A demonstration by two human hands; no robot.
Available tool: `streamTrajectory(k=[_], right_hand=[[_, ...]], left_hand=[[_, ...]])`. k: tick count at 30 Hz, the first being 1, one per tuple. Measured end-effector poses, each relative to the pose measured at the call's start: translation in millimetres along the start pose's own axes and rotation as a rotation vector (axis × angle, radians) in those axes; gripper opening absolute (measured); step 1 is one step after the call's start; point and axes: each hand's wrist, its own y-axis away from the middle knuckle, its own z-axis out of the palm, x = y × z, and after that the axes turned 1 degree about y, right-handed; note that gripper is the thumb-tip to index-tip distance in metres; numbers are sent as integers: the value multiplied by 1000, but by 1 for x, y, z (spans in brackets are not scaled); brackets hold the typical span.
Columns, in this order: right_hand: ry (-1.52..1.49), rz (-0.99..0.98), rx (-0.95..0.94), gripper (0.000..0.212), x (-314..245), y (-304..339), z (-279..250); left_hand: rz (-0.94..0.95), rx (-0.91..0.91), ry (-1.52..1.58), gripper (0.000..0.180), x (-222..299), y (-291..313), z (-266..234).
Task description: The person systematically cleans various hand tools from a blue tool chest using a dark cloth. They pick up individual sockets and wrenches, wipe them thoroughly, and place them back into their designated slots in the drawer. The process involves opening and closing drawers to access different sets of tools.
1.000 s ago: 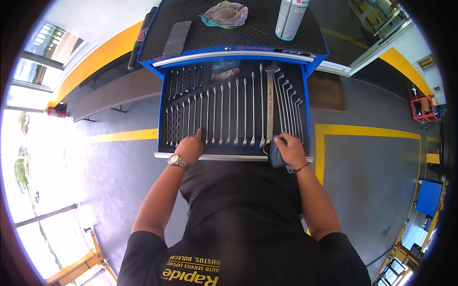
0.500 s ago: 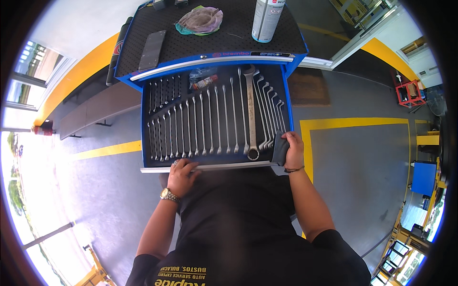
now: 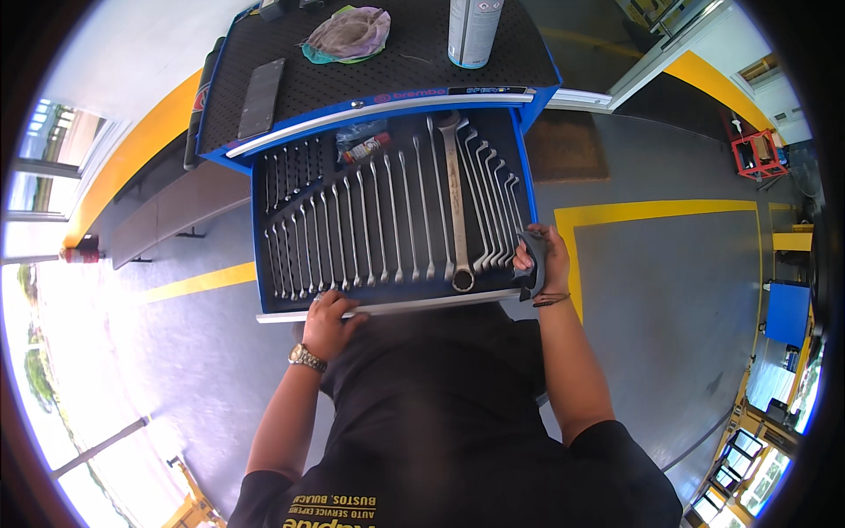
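Observation:
An open tool drawer point(image 3: 393, 309) with a silver front edge juts toward me, lined with rows of combination wrenches point(image 3: 359, 231) graded by size. Near its right end lies one much larger wrench point(image 3: 456, 207), beside several offset wrenches point(image 3: 498, 207). My left hand point(image 3: 326, 324), with a watch on the wrist, has its fingers curled over the drawer's front edge, left of the middle. At the drawer's front right corner, my right hand point(image 3: 553, 257) is closed round a dark grey cloth point(image 3: 530, 275), which hangs over the corner.
On the blue tool cabinet's point(image 3: 352, 75) black top are a dark phone-like slab point(image 3: 261, 99), a crumpled rag point(image 3: 346, 35) and a spray can point(image 3: 473, 33). A small plastic packet point(image 3: 363, 145) sits at the drawer's back. A long bench point(image 3: 180, 207) stands left.
My right hand has shifted slightly right and up and turned, bunching the grey cloth. My left hand keeps its place on the drawer edge; the whole view has tilted a little.

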Motion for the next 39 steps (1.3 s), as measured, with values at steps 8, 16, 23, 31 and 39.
streamTrajectory(k=[8,16,23,31,39], right_hand=[[-281,96,-392,48,-9,-2,-11],[-81,123,-295,44,-22,-67,36],[170,-170,248,22,-48,-201,129],[149,-68,300,28,-35,-181,117],[273,94,243,40,-18,-54,53]], left_hand=[[52,6,-81,28,-2,1,5],[48,96,-66,29,-11,-11,8],[-163,580,-298,44,-8,-54,13],[-227,677,79,24,4,-65,-14],[-173,871,-2,16,-21,-35,-68]])
